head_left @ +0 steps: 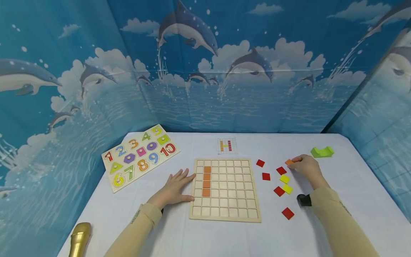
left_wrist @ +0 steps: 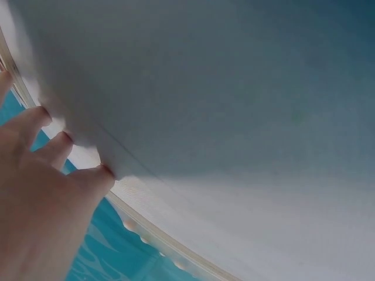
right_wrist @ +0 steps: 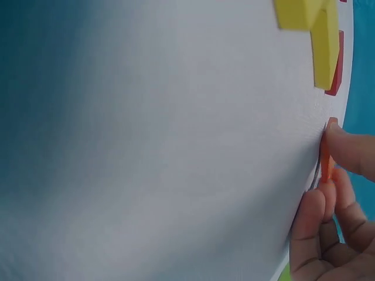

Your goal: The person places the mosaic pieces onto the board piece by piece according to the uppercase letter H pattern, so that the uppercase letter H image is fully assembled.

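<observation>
My left hand (head_left: pixel 172 190) lies spread on the white table, its fingertips and thumb at the left edge of a wooden grid board (head_left: pixel 231 219). A column of several orange tiles (head_left: pixel 207 184) fills part of the board's second column. At the right, my right hand (head_left: pixel 306 167) pinches an orange square tile (head_left: pixel 289 162) between thumb and fingers, close over the tabletop. In the right wrist view this orange tile (right_wrist: pixel 326 153) shows edge-on. Near that hand lie two yellow tiles (head_left: pixel 284 179) and several red tiles (head_left: pixel 265 176).
A small pattern card (head_left: pixel 227 146) lies behind the board. The number puzzle board (head_left: pixel 141 157) is at the left, a gold microphone (head_left: pixel 80 237) at the front left. A green curved block (head_left: pixel 322 152) stands at the back right, and a black round object (head_left: pixel 303 200) shows by the right sleeve.
</observation>
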Tool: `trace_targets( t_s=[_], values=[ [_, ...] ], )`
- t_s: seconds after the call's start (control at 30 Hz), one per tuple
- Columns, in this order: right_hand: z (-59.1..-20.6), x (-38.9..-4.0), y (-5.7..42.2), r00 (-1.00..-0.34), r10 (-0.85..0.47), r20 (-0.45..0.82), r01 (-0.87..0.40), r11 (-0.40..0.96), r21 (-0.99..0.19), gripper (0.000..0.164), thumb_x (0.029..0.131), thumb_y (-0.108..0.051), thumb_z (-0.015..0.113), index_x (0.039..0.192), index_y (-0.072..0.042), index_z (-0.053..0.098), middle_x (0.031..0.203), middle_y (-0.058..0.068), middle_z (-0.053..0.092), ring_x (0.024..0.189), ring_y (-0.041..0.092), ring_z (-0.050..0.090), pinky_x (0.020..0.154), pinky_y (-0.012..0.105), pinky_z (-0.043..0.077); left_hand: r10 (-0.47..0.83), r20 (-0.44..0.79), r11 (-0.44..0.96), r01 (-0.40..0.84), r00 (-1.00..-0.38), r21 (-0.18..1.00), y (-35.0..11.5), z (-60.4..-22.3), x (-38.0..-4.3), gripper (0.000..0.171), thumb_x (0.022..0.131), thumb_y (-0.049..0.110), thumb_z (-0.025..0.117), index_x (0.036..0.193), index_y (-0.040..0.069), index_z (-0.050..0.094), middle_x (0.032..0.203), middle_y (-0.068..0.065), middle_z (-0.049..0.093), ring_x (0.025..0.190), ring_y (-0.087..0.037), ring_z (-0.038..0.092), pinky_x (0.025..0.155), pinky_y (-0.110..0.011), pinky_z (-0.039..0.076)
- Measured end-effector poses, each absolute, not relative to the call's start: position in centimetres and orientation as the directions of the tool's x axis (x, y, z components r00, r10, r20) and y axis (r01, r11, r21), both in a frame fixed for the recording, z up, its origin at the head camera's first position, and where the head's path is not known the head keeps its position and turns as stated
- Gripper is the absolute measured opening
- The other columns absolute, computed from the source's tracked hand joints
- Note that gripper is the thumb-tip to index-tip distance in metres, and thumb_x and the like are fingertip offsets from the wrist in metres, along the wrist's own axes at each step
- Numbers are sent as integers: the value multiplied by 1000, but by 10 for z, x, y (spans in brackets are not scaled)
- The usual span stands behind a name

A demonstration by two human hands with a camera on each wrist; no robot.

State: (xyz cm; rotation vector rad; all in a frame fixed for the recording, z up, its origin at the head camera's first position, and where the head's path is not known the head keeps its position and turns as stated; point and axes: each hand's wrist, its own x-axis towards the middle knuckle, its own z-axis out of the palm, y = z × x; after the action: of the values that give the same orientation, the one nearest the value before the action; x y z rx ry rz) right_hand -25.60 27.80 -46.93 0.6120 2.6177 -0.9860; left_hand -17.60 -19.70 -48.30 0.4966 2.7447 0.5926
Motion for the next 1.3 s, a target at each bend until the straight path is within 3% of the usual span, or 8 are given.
trace_targets(
  t_s=[0.17,0.37,0.67,0.83,1.03,1.13,1.3],
  values=[
    [-469,-255,281,-870,261,-419,477,662,-578,46,95,-18,63,130,8,47,123,31,48,106,42,44,95,54,47,384,-207,855,262,-900,449,-198,-485,-176,85,81,48,77,153,24,38,164,-13,23,152,-37,13,122,-63,8],
    [-471,-253,284,-890,222,-399,436,674,-596,39,97,-21,60,123,7,53,116,28,52,101,38,46,81,40,49,379,-212,856,254,-901,450,-198,-487,-175,85,81,48,77,153,24,38,164,-12,23,153,-37,13,122,-62,8],
    [-472,-255,282,-889,213,-405,449,575,-684,44,98,-27,61,129,3,52,128,26,52,108,35,51,72,22,45,384,-221,856,255,-896,451,-198,-485,-176,86,82,48,76,153,23,37,164,-13,22,153,-37,12,122,-63,7],
    [-461,-248,264,-892,180,-415,447,498,-743,46,97,-27,64,130,2,52,131,26,53,104,27,59,81,25,56,382,-214,863,264,-899,431,-198,-484,-179,86,81,49,76,154,25,36,164,-12,22,153,-37,12,122,-63,7],
    [-454,-224,227,-916,27,-400,365,470,-804,45,94,-29,67,124,2,54,98,3,70,83,8,66,77,19,58,384,-223,860,259,-896,439,-198,-483,-180,86,81,48,77,154,24,36,164,-12,21,153,-36,11,122,-63,6],
    [-450,-210,205,-927,-53,-372,311,446,-839,42,93,-27,68,120,2,56,93,-2,71,83,8,68,80,23,59,388,-227,860,262,-893,439,-198,-484,-180,87,81,49,76,154,25,36,164,-12,20,153,-36,10,122,-63,5],
    [-447,-194,168,-932,-180,-313,226,387,-894,36,93,-20,69,118,4,59,98,5,70,89,17,72,83,29,60,393,-219,856,268,-893,442,-198,-485,-180,87,81,49,76,154,24,36,164,-12,20,153,-36,10,122,-63,6]
  ],
)
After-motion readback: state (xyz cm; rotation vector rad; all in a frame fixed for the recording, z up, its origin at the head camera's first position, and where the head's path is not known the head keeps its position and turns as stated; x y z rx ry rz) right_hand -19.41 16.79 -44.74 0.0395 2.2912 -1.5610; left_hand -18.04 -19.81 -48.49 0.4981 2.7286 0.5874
